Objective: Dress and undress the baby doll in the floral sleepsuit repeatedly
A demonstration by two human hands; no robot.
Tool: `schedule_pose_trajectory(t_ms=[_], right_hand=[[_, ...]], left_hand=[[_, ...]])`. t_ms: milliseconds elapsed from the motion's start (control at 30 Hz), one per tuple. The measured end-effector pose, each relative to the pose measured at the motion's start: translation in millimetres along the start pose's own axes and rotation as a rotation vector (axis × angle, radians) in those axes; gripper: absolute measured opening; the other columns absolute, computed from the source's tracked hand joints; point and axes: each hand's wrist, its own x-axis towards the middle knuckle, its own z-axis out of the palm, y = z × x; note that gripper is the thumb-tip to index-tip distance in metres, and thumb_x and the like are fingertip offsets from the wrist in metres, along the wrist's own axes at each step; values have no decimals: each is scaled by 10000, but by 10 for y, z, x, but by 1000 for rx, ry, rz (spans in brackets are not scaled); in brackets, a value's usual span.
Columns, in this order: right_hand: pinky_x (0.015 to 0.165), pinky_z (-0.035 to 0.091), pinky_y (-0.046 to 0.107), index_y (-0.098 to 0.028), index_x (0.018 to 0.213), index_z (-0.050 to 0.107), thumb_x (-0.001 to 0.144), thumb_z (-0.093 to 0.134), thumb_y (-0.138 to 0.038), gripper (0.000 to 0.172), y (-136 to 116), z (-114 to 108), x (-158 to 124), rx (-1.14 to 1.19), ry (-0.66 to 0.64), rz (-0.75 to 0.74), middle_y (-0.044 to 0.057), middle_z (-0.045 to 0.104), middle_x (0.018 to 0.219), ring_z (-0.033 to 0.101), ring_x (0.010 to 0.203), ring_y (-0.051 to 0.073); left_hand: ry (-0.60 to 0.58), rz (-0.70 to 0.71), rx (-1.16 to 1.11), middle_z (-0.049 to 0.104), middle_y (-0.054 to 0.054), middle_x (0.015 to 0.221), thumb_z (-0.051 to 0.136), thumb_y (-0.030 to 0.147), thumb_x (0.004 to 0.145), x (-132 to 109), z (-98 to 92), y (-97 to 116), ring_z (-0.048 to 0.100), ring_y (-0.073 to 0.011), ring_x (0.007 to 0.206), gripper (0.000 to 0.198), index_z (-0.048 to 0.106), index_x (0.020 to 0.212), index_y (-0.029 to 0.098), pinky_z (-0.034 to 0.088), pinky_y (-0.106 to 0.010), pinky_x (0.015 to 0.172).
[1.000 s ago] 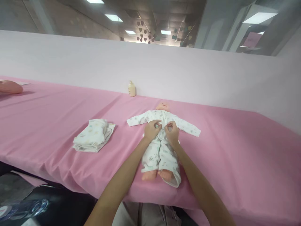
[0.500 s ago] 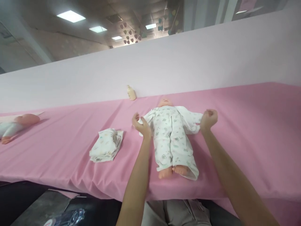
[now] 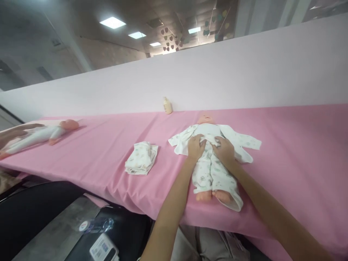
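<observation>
On the pink-covered table a baby doll [image 3: 206, 119] lies on its back, feet toward me. It is dressed in a white printed baby outfit [image 3: 203, 179], whose sleeves stretch out to both sides. My left hand [image 3: 196, 146] is closed on the cloth at the doll's belly, at the left. Opposite it, my right hand [image 3: 224, 149] grips the same bunched cloth. The fabric is gathered up between my fingers, and a plain white layer shows over the chest above. The doll's bare feet stick out of the leg ends.
A folded printed cloth [image 3: 141, 158] lies to the left on the pink sheet [image 3: 108, 145]. A lotion bottle [image 3: 167, 105] stands by the white wall. At far left, another person's hand [image 3: 16, 132] touches a second doll [image 3: 51, 133]. A water bottle [image 3: 96, 225] lies on a black chair.
Both hands have moved inward from beside the sleeves to the doll's belly and taken hold of the cloth there. The view has shifted left, showing another person's hand.
</observation>
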Motion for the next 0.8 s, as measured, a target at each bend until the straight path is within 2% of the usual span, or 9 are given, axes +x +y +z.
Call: schedule_pose_trajectory(t_ms=[100,167,300,400,467,533,600,700,800], right_hand=[[663,417,338,-149,1133,560,809,519,-388,404,-42,-95,-38,-149,-114,34,97,650,802,587,751,263],[618,403,326,-145,1144,541,817,520,-444,444,-44,-215,-97,-219,-210,20,88,641,754,584,696,256],[701,430,347,-156,988,562,821,498,-522,408,24,-590,-364,-216,-300,-133,101,614,824,574,808,259],[796,449,394,-187,1081,511,794,514,-555,467,66,-850,-617,-107,-361,-120,107,569,1023,544,965,269],[841,452,418,-207,1161,454,760,550,-562,544,60,-939,-733,-11,-387,-55,116,513,1151,508,1069,277],[910,428,440,-207,1167,440,744,576,-544,558,30,-958,-787,79,-379,-46,133,448,1257,442,1175,288],[948,409,442,-207,1125,460,771,566,-493,468,-10,-941,-799,179,-379,-85,125,451,1270,429,1195,274],[899,441,419,-208,1070,472,805,540,-426,349,-64,-933,-814,306,-378,-69,93,554,1118,518,1064,240],[880,450,430,-194,1161,432,762,598,-474,515,-95,-993,-866,303,-401,-27,109,550,1106,521,1042,258]], left_hand=[[-76,-4,150,648,-52,831,446,345,869,-85,-40,85,587,-199,804,302,531,1108,182,424,-346,826],[-120,20,221,634,-63,816,436,371,869,-180,-129,123,581,-208,796,289,553,1042,171,422,-360,817],[-179,204,219,567,-121,1031,434,427,865,-475,-450,121,512,-247,1012,308,587,909,163,393,-405,907],[-314,363,18,469,-135,1249,470,445,852,-721,-702,95,410,-237,1194,383,534,1098,158,328,-396,1029],[-424,363,-88,420,-143,1317,529,506,805,-845,-825,103,379,-236,1241,578,428,1250,151,324,-378,1048],[-482,298,-105,425,-143,1314,591,581,726,-927,-904,138,398,-257,1226,744,379,1301,159,340,-390,1031],[-479,225,-65,463,-132,1272,607,623,683,-985,-942,193,436,-271,1180,780,399,1286,174,352,-410,1004],[-415,144,21,533,-121,1174,553,630,728,-1076,-929,282,494,-261,1087,712,433,1250,162,374,-410,945],[-337,146,100,602,-101,1008,490,574,807,-1194,-852,357,540,-241,963,541,518,1132,141,387,-397,876]])
